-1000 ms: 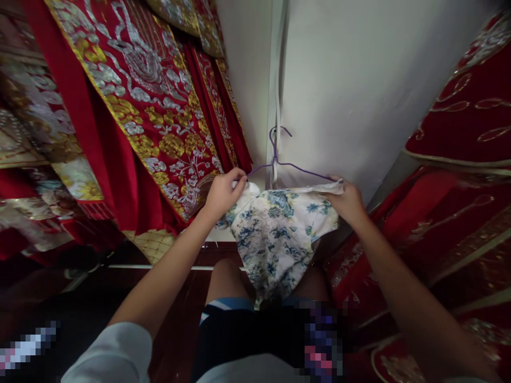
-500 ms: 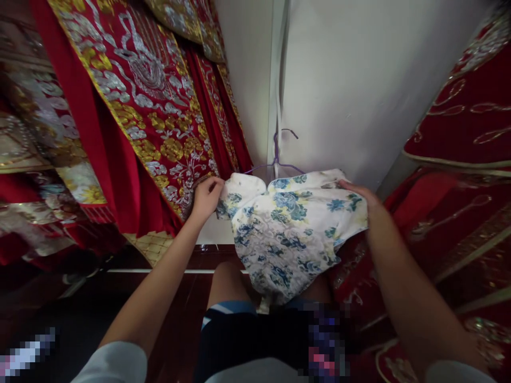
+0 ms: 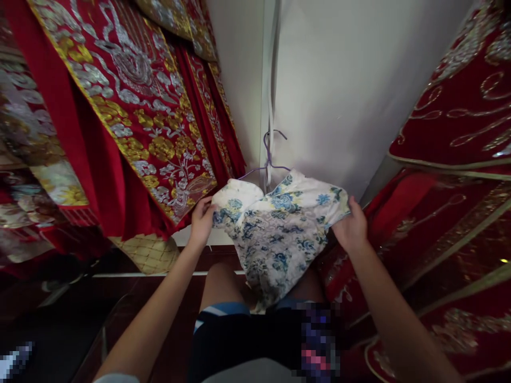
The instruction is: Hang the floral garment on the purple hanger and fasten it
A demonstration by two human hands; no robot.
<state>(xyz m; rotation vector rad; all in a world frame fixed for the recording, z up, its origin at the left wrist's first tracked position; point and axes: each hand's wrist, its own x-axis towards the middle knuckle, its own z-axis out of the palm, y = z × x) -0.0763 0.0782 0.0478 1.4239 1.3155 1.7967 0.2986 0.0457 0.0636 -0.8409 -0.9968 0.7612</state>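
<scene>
A white garment (image 3: 279, 234) with blue flowers is spread out in front of me on a thin purple hanger (image 3: 269, 159), whose hook points up. My left hand (image 3: 202, 219) pinches the edge of its left sleeve. On the other side my right hand (image 3: 353, 226) is at the end of the right sleeve, thumb up and fingers behind the cloth, gripping its edge. The lower end of the garment hangs narrow and bunched above my lap.
Red embroidered garments with gold and silver patterns (image 3: 159, 133) hang at the left. More dark red beaded garments (image 3: 451, 138) are close on the right. A pale wall (image 3: 339, 80) with a white strap (image 3: 272, 80) stands ahead.
My right hand has moved lower along the right sleeve and now grips its end. That shoulder lies flatter on the hanger. The view has shifted slightly to the right.
</scene>
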